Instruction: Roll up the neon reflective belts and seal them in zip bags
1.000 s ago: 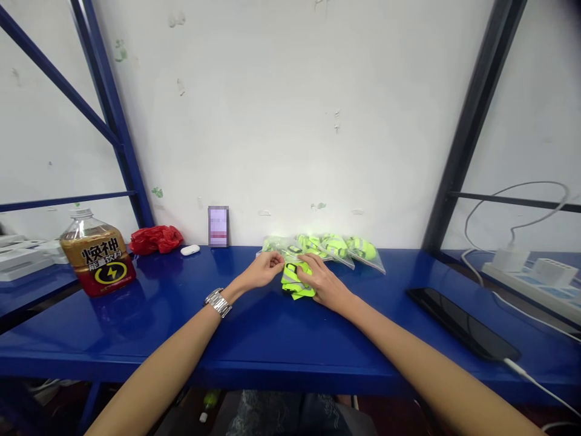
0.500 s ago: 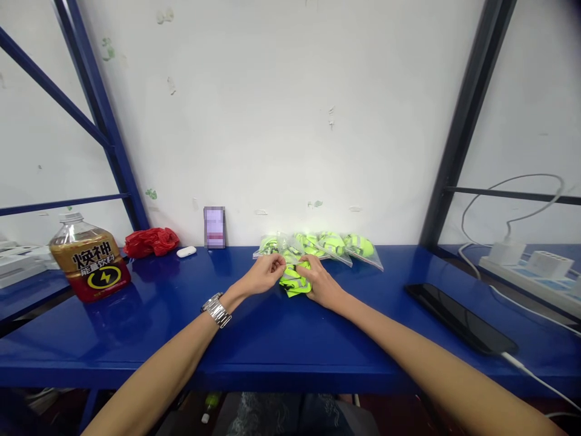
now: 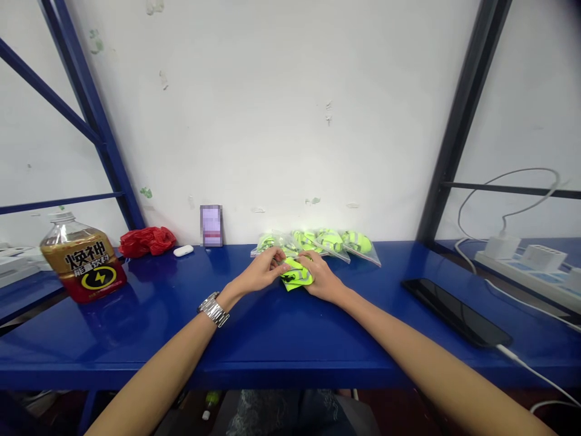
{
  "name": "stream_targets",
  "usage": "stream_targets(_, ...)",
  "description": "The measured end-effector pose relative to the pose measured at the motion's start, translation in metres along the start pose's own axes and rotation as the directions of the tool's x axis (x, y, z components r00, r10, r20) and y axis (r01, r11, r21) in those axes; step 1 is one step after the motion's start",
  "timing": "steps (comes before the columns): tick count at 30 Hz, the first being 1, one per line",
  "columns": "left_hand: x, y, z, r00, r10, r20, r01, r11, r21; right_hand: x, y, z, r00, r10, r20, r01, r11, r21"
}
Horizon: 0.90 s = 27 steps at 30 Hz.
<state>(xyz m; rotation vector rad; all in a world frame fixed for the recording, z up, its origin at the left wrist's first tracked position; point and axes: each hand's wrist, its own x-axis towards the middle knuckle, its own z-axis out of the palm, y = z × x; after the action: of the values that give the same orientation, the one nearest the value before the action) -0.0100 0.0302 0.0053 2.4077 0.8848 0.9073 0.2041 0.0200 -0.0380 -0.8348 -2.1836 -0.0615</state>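
Between my hands, above the middle of the blue table, is a bunched, folded fluorescent yellow reflective vest (image 3: 297,275) with grey bands and a small black part. My right hand (image 3: 321,277) wraps round its right side, thumb on top. At its left edge, the thumb and fingers of my left hand (image 3: 264,270) close on the cloth; the exact fingertip contact is partly hidden. Just behind my hands lie several clear zip bags (image 3: 331,241) with similar yellow cloth inside, side by side along the wall.
On the left stand a large drink bottle (image 3: 86,257), a red plastic bag (image 3: 147,241), a small white case (image 3: 183,251) and an upright phone (image 3: 211,226). To the right lie a black phone (image 3: 454,312) on a charging cable and a white power strip (image 3: 526,266). Metal posts flank the table (image 3: 272,345).
My left fingers have come down onto the vest's left edge from a raised pinch beside it. The vest looks more compactly folded. The camera view has shifted slightly.
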Motion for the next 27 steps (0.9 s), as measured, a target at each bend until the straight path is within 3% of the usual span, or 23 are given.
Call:
stream_targets(10,-0.006,0.001,0.005,0.997,0.059,0.045,-0.068,0.974,0.218,-0.004,-0.013,-0.014,0.988,0.015,0.153,-0.017,1.0,0.013)
stream_targets(20,-0.009,0.005,0.005,0.997,0.073,0.007,-0.073,0.985,0.154,-0.007,-0.007,-0.005,0.994,0.091,0.054,-0.094,0.994,0.052)
stream_targets(27,-0.008,0.013,0.009,0.989,0.143,0.039,-0.148,0.955,0.256,-0.004,-0.008,-0.006,0.99,0.071,0.125,-0.077,0.996,0.043)
